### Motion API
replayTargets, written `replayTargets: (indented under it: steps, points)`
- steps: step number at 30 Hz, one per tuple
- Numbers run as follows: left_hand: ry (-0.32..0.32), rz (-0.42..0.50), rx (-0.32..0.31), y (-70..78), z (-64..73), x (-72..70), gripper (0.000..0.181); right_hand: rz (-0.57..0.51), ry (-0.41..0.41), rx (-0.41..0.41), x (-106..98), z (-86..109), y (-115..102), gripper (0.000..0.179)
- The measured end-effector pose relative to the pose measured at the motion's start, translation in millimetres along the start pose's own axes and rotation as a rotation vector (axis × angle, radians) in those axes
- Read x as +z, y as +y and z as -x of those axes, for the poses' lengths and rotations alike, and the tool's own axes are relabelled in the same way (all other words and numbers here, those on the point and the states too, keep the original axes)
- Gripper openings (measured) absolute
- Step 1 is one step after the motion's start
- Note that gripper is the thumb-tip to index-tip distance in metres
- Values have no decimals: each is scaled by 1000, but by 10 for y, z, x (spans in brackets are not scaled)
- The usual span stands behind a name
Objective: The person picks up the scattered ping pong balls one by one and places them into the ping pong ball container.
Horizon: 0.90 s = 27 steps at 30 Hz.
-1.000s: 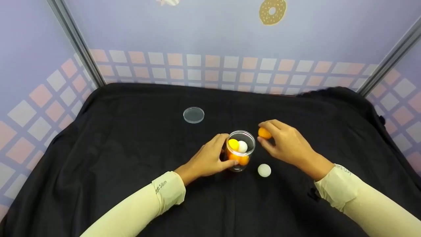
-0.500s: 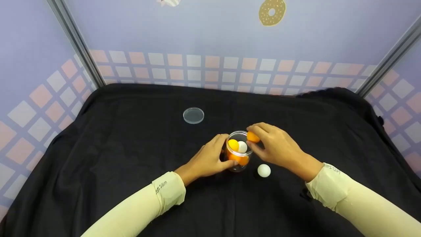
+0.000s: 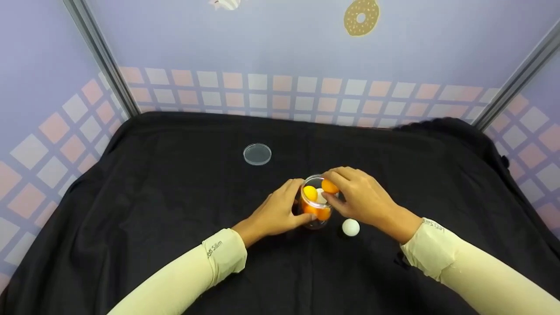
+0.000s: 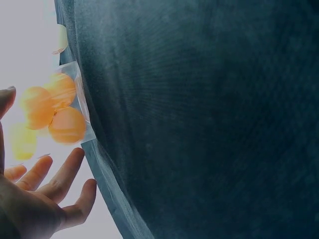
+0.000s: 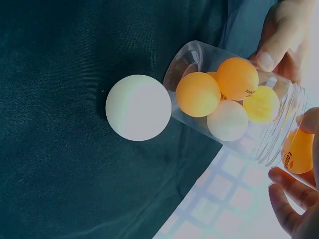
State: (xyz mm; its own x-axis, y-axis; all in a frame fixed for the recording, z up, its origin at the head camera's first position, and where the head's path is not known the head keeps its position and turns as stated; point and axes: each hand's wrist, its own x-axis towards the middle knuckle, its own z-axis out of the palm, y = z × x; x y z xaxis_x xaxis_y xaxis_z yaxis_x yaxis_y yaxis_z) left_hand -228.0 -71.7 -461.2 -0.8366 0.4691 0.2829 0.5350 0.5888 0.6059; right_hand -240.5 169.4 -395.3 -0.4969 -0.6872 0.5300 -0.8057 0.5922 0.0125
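A clear plastic jar [image 3: 316, 224] stands upright on black cloth, its mouth uncovered. My left hand [image 3: 271, 213] grips the jar from its left side, thumb at the front. Inside are several ping-pong balls: orange ones, a yellow one [image 5: 261, 104] and a white one [image 5: 228, 121]. Over the jar's mouth, at the right of the rim, my right hand [image 3: 365, 197] pinches an orange ping-pong ball [image 3: 330, 187] between thumb and fingers. A white ping-pong ball [image 3: 351, 227] lies on the cloth just right of the jar, below the right hand.
A round clear lid [image 3: 257, 154] lies flat on the black cloth [image 3: 183, 175], behind and left of the jar. Lilac panels [image 3: 280, 39] with pink and white squares enclose the table at the back and sides.
My right hand has carried the orange ping-pong ball leftward, from beside the jar to over its mouth. The left hand, jar, lid and loose white ball have stayed in place.
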Motion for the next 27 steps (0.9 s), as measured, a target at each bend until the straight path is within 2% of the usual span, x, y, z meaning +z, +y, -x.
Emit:
replayTargets:
  steps: [13, 27]
  points:
    - [12, -5, 27, -11, 6, 7, 75, -19, 4, 16, 24, 22, -1, 33]
    - [12, -13, 22, -15, 0, 12, 76, -19, 13, 23, 31, 27, 1, 34]
